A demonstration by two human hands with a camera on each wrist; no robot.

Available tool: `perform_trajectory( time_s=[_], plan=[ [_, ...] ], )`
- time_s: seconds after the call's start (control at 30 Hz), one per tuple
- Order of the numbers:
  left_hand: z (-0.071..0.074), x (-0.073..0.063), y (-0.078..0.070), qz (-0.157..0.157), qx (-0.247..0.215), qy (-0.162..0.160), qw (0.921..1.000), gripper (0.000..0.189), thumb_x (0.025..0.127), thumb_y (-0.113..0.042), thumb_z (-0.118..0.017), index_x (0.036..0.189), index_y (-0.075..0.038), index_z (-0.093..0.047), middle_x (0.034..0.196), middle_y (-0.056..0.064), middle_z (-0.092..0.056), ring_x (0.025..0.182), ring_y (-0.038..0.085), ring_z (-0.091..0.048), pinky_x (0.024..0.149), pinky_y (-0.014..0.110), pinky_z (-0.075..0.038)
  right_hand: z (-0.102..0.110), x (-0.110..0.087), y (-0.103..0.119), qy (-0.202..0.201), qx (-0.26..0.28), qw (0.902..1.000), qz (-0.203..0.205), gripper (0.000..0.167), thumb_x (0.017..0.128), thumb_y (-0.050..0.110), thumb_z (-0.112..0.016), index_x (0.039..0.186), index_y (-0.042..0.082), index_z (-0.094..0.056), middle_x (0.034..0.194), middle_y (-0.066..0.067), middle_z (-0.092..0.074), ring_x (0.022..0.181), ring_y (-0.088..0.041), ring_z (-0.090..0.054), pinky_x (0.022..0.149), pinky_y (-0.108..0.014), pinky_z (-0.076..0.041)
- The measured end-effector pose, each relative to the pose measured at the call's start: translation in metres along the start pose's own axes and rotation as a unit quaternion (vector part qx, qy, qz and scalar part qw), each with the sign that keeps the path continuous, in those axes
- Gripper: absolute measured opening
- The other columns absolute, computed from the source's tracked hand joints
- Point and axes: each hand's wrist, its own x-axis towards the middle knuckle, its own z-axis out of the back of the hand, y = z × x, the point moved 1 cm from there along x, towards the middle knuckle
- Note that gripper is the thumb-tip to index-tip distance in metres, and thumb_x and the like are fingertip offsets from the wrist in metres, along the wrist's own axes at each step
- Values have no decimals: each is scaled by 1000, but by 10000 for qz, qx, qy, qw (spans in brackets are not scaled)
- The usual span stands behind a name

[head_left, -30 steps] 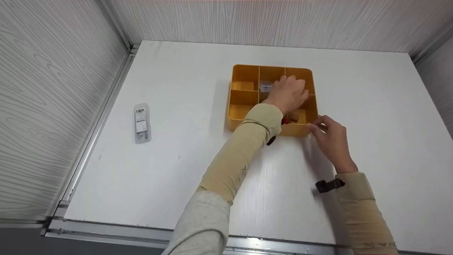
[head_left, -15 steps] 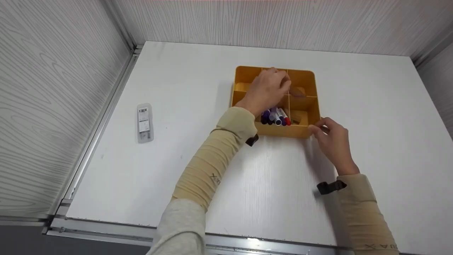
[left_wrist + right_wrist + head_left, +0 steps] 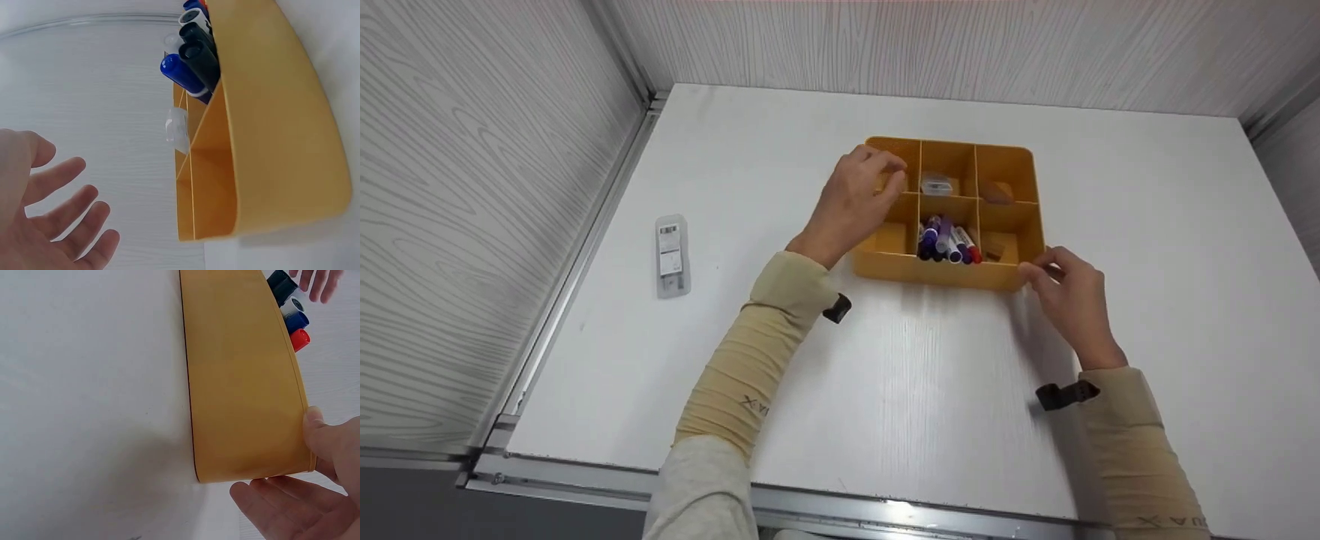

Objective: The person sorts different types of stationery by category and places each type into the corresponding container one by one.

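A yellow six-compartment organizer box (image 3: 937,271) sits on the white table. With thumb on its front wall and fingers along its side, my right hand (image 3: 1069,304) grips the near right corner; the right wrist view shows this hand (image 3: 315,484) at the corner. My left hand (image 3: 855,199) hovers over the box's left compartments, fingers loosely bent and holding nothing. Several markers (image 3: 945,238) stand leaning in the front middle compartment. Behind them lies a small clear plastic case (image 3: 936,185). A brownish flat piece (image 3: 996,193) is in the back right compartment, another small tan piece (image 3: 994,249) in the front right.
A long clear plastic case (image 3: 671,256) with a white label lies on the left of the table (image 3: 780,360). Wood-grained panels (image 3: 930,49) stand at the back and sides. A metal rail (image 3: 900,514) runs along the front edge.
My left hand has swung left from the box's right side to its left compartments, uncovering the markers and small case. My right hand stays at the corner.
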Motion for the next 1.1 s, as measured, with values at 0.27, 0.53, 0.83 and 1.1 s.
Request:
perform_trajectory(
  time_s=[0.27, 0.53, 0.83, 1.1],
  plan=[
    [14, -24, 22, 157, 158, -308, 9993, 28, 102, -28, -53, 122, -13, -66, 127, 5, -58, 120, 20, -52, 105, 23, -44, 0, 0, 0, 56, 7, 9999, -106, 37, 91, 34, -67, 100, -1, -63, 126, -21, -66, 120, -37, -63, 95, -46, -52],
    [32, -46, 54, 647, 269, -581, 9959, 27, 102, -25, -54, 124, -14, -65, 131, 6, -55, 121, 23, -51, 103, 31, -45, 1, -1, -1, -148, -88, 9997, 176, 37, 91, 33, -67, 97, -3, -63, 106, -22, -71, 106, -36, -70, 92, -46, -54],
    [52, -74, 88, 1093, 371, -884, 9894, 31, 101, -23, -54, 128, -10, -62, 135, 12, -53, 126, 29, -49, 104, 40, -45, 1, -1, -2, -97, -85, 9998, 161, 36, 91, 34, -66, 98, -2, -63, 100, -20, -71, 109, -36, -69, 90, -47, -54],
    [73, -96, 119, 1760, 589, -1077, 9767, 33, 101, -20, -53, 131, -9, -59, 137, 16, -51, 125, 33, -49, 102, 44, -45, 0, 0, 0, -28, -89, 9999, 99, 37, 91, 36, -65, 99, -1, -62, 101, -21, -71, 114, -39, -66, 92, -48, -53]
  ],
)
